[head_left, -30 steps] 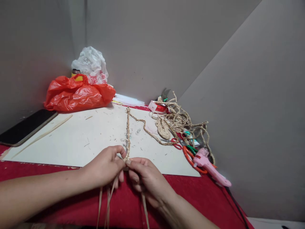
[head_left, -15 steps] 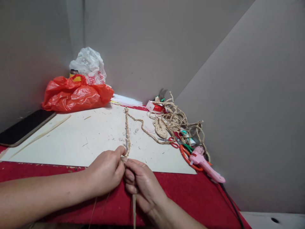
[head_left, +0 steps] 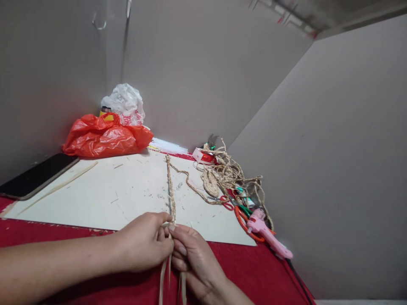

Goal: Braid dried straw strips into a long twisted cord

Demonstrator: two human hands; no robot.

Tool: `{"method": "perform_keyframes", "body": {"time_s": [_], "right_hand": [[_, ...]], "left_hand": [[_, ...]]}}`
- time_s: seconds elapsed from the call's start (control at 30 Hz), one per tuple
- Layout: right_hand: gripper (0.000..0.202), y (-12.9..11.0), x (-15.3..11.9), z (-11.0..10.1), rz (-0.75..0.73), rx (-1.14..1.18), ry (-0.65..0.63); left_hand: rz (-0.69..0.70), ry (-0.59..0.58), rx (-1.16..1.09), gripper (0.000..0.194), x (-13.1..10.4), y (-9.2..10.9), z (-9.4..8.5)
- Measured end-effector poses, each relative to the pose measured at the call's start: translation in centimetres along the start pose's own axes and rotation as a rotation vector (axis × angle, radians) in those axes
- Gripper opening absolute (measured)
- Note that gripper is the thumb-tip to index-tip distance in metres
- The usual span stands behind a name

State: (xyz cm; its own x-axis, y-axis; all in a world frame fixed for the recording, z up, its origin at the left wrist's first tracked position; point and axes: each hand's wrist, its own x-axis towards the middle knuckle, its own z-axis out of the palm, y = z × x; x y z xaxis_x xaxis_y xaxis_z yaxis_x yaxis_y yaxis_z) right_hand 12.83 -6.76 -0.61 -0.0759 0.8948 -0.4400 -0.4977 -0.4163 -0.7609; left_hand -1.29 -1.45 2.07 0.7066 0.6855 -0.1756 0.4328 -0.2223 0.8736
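A tan braided straw cord (head_left: 170,186) runs from the far part of the white board (head_left: 133,190) straight toward me, its near end pinched between both hands. My left hand (head_left: 149,241) is closed, with thumb and forefinger at the braid's end. Touching it from the right, my right hand (head_left: 195,254) is closed too, gripping flat straw strands (head_left: 182,284) that hang down below the fingers. More loose strands (head_left: 163,277) dangle beneath the left hand. A thinner stretch of cord (head_left: 192,184) curves from the braid's far end to the pile on the right.
On the right lie a tangled cord pile (head_left: 232,171), red-handled scissors (head_left: 228,203), orange-handled cutters (head_left: 241,222) and a pink glue gun (head_left: 265,233). At left are a black phone (head_left: 38,176), a red plastic bag (head_left: 108,137) and a loose straw strip (head_left: 66,182). Grey walls (head_left: 178,76) stand behind.
My view has tilted up, so everything sits lower in the picture. Both hands stay at the braid's near end, and more loose strands now show hanging below them.
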Motion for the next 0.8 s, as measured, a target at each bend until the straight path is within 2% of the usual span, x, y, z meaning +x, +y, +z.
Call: {"method": "perform_keyframes", "body": {"time_s": [0.1, 0.17, 0.2, 0.3, 0.37, 0.43, 0.57, 0.67, 0.8], "right_hand": [[0.029, -0.8, 0.0, -0.7, 0.038, -0.027, -0.063], [0.029, -1.4, 0.1, -1.1, 0.059, -0.065, -0.091], [0.029, -1.6, 0.2, -1.2, 0.064, -0.085, -0.105], [0.03, -2.1, 0.4, -1.7, 0.063, -0.174, -0.15], [0.032, -2.3, 0.5, -2.1, 0.067, -0.228, -0.169], [0.033, -2.5, 0.6, -2.4, 0.076, -0.273, -0.159], [0.036, -2.8, 0.6, -2.7, 0.048, -0.391, -0.139], [0.038, -2.9, 0.6, -2.7, -0.001, -0.489, -0.143], [0.039, -3.1, 0.7, -2.6, -0.085, -0.597, -0.137]], "left_hand": [[0.046, 0.171, 0.005, 0.031, 1.0, 0.0, -1.2], [0.066, 0.21, -0.068, 0.028, 1.7, -0.2, -1.4], [0.049, 0.163, -0.158, 0.025, 2.0, -0.3, -1.3], [-0.102, -0.113, -0.479, 0.019, 2.6, -0.7, -0.4], [-0.193, -0.192, -0.564, 0.016, 2.7, -0.7, 0.1], [-0.201, -0.176, -0.517, 0.011, 2.7, -0.7, 0.3], [-0.106, -0.13, -0.332, 0.011, 2.9, -0.8, 0.2], [-0.057, -0.154, -0.297, 0.014, 3.1, -1.1, 0.2], [-0.065, -0.185, -0.27, 0.022, 3.2, -1.1, -0.1]]}}
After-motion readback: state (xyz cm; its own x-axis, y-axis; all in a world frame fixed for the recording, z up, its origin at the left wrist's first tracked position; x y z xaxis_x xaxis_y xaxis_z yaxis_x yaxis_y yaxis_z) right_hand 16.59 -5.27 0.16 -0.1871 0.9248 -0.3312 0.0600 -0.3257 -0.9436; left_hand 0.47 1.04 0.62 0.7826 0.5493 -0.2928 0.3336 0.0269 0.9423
